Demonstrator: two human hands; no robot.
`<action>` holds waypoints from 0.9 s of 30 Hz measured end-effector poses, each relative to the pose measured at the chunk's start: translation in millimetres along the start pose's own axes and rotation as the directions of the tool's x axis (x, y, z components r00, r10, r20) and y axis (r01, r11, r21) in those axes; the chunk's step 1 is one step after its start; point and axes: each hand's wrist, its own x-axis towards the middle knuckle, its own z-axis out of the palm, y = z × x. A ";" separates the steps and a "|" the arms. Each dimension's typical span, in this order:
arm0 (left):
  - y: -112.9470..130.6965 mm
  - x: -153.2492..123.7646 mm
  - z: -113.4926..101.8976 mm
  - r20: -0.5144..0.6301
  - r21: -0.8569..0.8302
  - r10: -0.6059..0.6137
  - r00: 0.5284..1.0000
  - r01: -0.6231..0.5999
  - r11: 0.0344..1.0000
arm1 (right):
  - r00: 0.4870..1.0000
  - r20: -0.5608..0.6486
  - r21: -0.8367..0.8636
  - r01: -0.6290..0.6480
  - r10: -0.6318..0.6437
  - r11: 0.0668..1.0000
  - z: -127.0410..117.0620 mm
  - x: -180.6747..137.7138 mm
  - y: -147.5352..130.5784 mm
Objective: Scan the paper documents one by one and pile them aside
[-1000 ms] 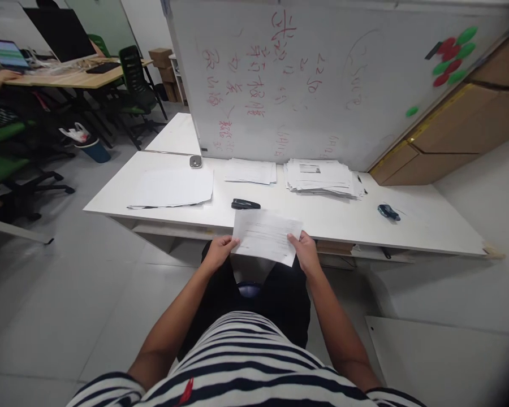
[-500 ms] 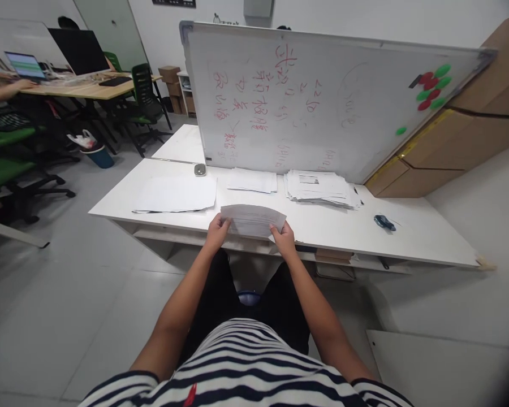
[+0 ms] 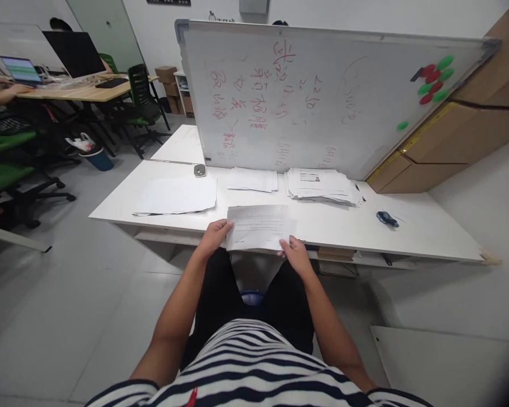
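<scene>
While paper between both hands, plastic bag in blue bin.

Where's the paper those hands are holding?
In the head view, the paper is near the middle, between the left hand and the right hand, at the front edge of the white desk.

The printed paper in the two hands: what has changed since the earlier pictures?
The printed paper has moved forward, further over the desk, and turned straighter. It apparently now hides the black stapler. The left hand and right hand keep their grip. The paper piles stayed.
</scene>
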 end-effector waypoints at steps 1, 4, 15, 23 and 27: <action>3.4 -2.1 2.1 0.041 -0.010 -0.033 0.999 0.033 0.999 | 1.000 0.004 0.035 -0.014 0.014 0.999 -5.0 -11.4 1.0; 9.9 -5.5 13.4 0.117 -0.010 -0.106 0.988 0.108 0.994 | 0.999 -0.013 0.102 -0.040 0.042 0.994 -18.9 -46.7 5.2; -12.2 41.6 60.0 0.270 0.676 0.349 0.897 -0.435 0.596 | 0.918 -0.305 0.322 -0.152 0.254 0.935 -37.8 -99.7 41.8; -30.8 100.6 48.6 0.253 0.876 0.242 0.937 -0.328 0.354 | 0.893 -0.343 0.325 -0.179 0.292 0.929 -28.0 -93.8 52.1; -33.9 100.2 45.1 0.275 0.868 0.252 0.928 -0.352 0.351 | 0.910 -0.302 0.307 -0.189 0.283 0.933 -24.6 -91.8 55.8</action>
